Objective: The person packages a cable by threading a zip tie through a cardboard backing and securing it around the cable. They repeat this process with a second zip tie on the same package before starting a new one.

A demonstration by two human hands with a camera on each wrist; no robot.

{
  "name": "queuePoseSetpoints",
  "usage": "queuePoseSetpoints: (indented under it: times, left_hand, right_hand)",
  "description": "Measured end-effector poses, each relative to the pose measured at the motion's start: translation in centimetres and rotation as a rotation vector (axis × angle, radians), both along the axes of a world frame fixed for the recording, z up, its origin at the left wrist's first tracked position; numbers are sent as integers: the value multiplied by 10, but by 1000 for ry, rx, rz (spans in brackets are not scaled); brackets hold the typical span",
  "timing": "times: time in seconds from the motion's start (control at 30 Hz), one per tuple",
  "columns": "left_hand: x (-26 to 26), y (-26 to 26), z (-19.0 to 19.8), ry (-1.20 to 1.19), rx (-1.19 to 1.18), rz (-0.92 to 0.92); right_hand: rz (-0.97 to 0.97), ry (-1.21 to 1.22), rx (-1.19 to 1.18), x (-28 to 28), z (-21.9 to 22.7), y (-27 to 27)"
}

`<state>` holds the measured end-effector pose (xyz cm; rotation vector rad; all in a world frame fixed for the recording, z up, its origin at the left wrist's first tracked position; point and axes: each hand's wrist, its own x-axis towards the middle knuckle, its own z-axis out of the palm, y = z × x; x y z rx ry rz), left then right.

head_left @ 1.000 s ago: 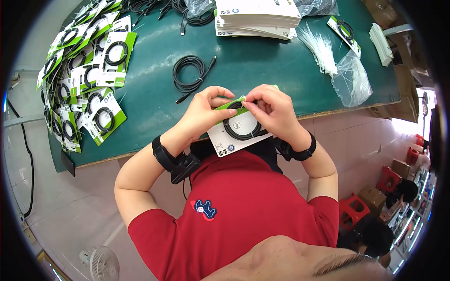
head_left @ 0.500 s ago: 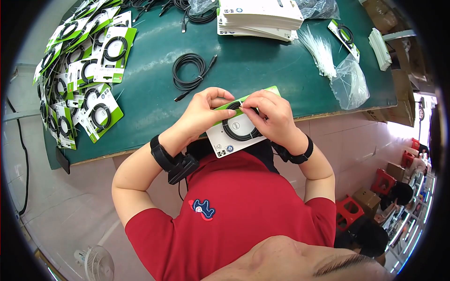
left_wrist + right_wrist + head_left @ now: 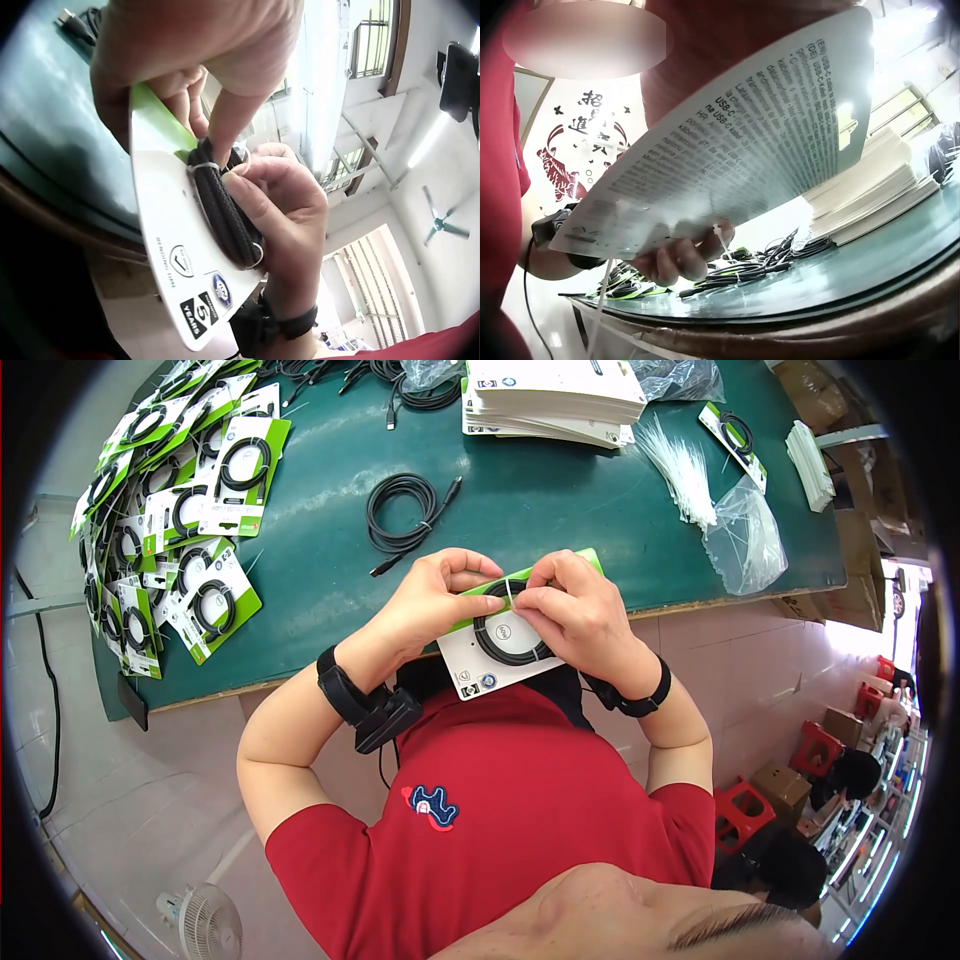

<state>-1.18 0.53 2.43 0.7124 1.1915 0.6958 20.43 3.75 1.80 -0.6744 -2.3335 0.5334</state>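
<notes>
My left hand (image 3: 425, 600) grips a white-and-green packaging card (image 3: 465, 660) by its upper left edge, thumb on the front, other fingers behind. On the card's front lies a coil of black cable (image 3: 490, 643). My right hand (image 3: 585, 610) is at the coil's upper side, thumb and index finger pinching a thin white cable tie (image 3: 246, 156). A second tie band (image 3: 204, 166) crosses the coil beside my left thumb. From the right wrist, the card's printed back (image 3: 727, 157) shows, with a white tie tail (image 3: 600, 304) hanging below it.
A loose black cable coil (image 3: 400, 515) lies ahead on the green table (image 3: 310, 560). Many finished cable cards (image 3: 215, 610) pile up at left. Card stacks (image 3: 555, 405), loose cable ties (image 3: 680, 475) and a plastic bag (image 3: 745, 550) lie at the back and right.
My right fingers have shifted slightly along the top of the coil, and a white tie band now shows beside them. The left hand keeps its hold on the card.
</notes>
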Motion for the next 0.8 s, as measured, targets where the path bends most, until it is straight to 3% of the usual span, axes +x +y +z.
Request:
queuePoseSetpoints:
  times: [0.23, 0.8]
  left_hand:
    - [1, 0, 1, -22, -27, -29]
    - [2, -1, 2, 18, -7, -53]
  right_hand:
    - [36, -56, 25, 2, 2, 1]
    - [7, 27, -175, 7, 0, 5]
